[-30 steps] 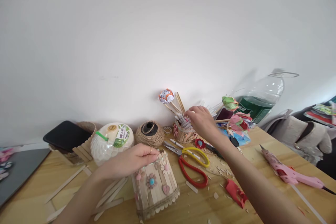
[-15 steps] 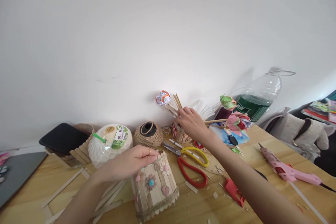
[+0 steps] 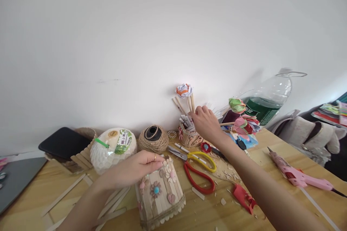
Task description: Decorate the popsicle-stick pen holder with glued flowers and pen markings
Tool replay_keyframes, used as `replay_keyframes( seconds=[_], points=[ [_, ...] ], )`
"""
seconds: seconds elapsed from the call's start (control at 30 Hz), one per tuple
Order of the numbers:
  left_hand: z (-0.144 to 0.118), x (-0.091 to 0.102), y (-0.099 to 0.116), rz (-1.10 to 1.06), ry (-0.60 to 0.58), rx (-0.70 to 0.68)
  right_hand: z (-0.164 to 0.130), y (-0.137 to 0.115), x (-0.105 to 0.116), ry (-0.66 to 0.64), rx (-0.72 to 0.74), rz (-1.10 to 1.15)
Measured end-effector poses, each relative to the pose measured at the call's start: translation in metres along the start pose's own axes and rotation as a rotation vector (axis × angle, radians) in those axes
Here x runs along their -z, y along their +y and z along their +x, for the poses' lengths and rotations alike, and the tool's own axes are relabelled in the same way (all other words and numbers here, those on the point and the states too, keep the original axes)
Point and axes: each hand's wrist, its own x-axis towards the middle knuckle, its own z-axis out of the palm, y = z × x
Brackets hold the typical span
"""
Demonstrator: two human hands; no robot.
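Note:
My left hand (image 3: 135,169) grips the top edge of a craft-stick box (image 3: 162,195) with glued-on flowers and a heart, tilted above the table. Further back, my right hand (image 3: 207,124) is closed around thin wooden sticks (image 3: 192,103) above a small decorated holder (image 3: 189,139). A white and orange paper flower (image 3: 184,90) on a stick rises beside its fingers. Several white rolled sticks (image 3: 187,122) stand in that holder. My fingers hide where the wooden sticks end, and I cannot tell exactly how many are gripped.
Scissors (image 3: 199,184), a twine ball (image 3: 153,138) and a wrapped coconut (image 3: 114,149) lie around the hands. To the right are a pink glue gun (image 3: 298,177), paper flowers (image 3: 245,125) and a large bottle (image 3: 267,101). A phone (image 3: 65,143) rests at left.
My right hand has moved slightly right. The paper flower and wooden sticks have shifted right and up, uncovering the white sticks in the holder. My left hand and the box have barely moved.

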Motion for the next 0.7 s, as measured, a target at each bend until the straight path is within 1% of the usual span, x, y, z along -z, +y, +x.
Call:
replay_keyframes(
  seconds=[0.07, 0.17, 0.43, 0.7],
  points=[
    [0.001, 0.000, -0.001, -0.004, -0.001, -0.001, 0.001, -0.001, 0.001, -0.014, 0.044, 0.016],
    [0.001, 0.000, -0.002, -0.010, 0.027, 0.014, 0.002, -0.003, 0.003, -0.042, 0.105, 0.036],
    [0.001, 0.000, -0.002, -0.029, 0.009, -0.030, 0.000, 0.000, 0.002, -0.078, -0.025, 0.018],
    [0.002, 0.001, -0.007, 0.004, 0.030, 0.006, -0.001, 0.007, 0.003, -0.140, -0.030, 0.066]
  ],
)
